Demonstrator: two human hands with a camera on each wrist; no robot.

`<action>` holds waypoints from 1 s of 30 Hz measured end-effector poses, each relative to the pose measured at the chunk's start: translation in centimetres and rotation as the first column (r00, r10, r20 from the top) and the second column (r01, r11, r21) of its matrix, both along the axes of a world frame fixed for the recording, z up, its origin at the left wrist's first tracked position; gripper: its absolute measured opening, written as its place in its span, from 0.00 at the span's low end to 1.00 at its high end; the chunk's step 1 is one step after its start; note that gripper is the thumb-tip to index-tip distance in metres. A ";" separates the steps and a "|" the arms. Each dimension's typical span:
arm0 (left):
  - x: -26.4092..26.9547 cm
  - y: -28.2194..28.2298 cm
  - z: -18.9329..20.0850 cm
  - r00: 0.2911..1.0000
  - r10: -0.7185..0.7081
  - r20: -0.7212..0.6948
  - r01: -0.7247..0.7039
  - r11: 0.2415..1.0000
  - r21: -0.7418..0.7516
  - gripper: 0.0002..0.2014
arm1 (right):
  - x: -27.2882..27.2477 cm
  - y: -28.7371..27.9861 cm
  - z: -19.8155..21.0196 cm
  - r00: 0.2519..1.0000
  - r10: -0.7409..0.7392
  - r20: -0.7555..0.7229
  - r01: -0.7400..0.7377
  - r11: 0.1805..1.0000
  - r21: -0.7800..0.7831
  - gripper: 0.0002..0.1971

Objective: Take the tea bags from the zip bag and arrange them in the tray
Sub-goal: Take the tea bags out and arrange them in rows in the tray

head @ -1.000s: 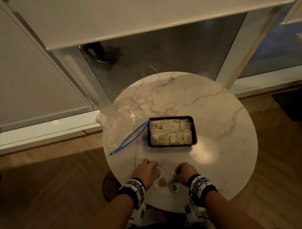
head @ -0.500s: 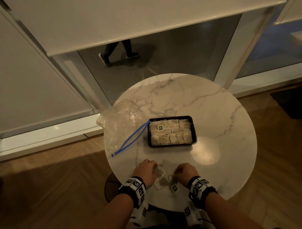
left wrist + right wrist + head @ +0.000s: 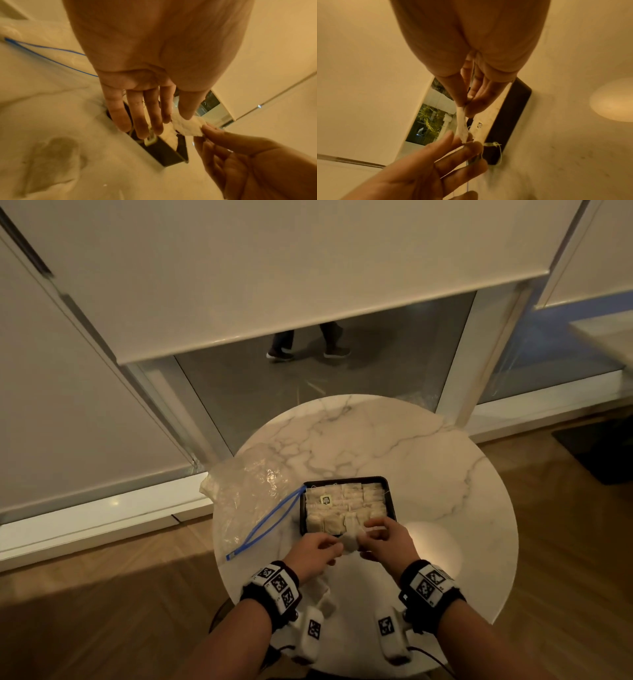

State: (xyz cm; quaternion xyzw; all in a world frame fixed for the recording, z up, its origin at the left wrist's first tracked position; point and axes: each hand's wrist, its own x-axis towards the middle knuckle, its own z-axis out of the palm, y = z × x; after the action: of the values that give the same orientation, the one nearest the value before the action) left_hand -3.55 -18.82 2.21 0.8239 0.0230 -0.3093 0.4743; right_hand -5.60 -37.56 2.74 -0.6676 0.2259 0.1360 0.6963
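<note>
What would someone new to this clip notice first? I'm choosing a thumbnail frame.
First, both hands meeting over the near edge of the black tray: the left hand and the right hand each pinch an end of one tea bag. Behind them the tray sits packed with rows of tea bags on the round marble table, and the zip bag lies flat to its left.

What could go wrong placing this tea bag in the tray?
1. The tray already looks full of tea bags, so the held tea bag may not seat flat and could disturb the rows.
2. Left hand and right hand each pinch one end of it; pulling apart could tear it.
3. A loose string hangs over the tray's near edge and could snag fingers and drag a bag out.
</note>
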 end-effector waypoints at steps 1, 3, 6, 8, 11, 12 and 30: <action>0.2 -0.5 0.5 0.999 0.051 0.008 -0.051 0.998 -0.038 0.11 | 0.4 -0.3 0.4 1.000 -0.012 0.019 0.012 1.000 0.020 0.13; 0.5 -1.1 1.0 0.988 0.149 0.030 -0.145 0.984 -0.101 0.10 | 1.0 -0.6 0.8 0.999 -0.029 0.046 0.027 0.999 0.046 0.13; 1.1 -2.3 2.2 0.971 0.228 0.077 -0.213 0.962 -0.169 0.06 | 1.6 -1.3 1.6 0.995 -0.021 0.095 0.018 1.000 0.026 0.11; 1.5 -2.9 3.0 0.964 0.243 0.110 -0.218 0.955 -0.203 0.05 | 1.9 -1.8 2.0 0.994 0.004 0.113 -0.003 1.000 -0.009 0.10; 2.1 -3.7 4.0 0.954 0.207 0.215 -0.169 0.969 -0.182 0.06 | 2.2 -2.7 2.1 0.988 0.077 0.137 -0.064 0.994 -0.092 0.09; 2.3 -3.9 4.2 0.949 0.184 0.254 -0.144 0.975 -0.169 0.06 | 2.3 -2.9 2.1 0.984 0.113 0.139 -0.093 0.986 -0.141 0.07; 3.9 -4.7 6.1 0.897 0.071 0.436 -0.067 0.997 -0.025 0.14 | 5.0 -4.0 4.8 0.824 0.499 0.267 -0.274 0.764 -0.584 0.05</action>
State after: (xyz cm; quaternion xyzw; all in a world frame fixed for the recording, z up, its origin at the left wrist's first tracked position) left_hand 0.30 -23.51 8.32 0.8685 -0.0561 -0.1002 0.4822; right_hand -0.64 -41.58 7.56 -0.8759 -0.0419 0.0715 0.4754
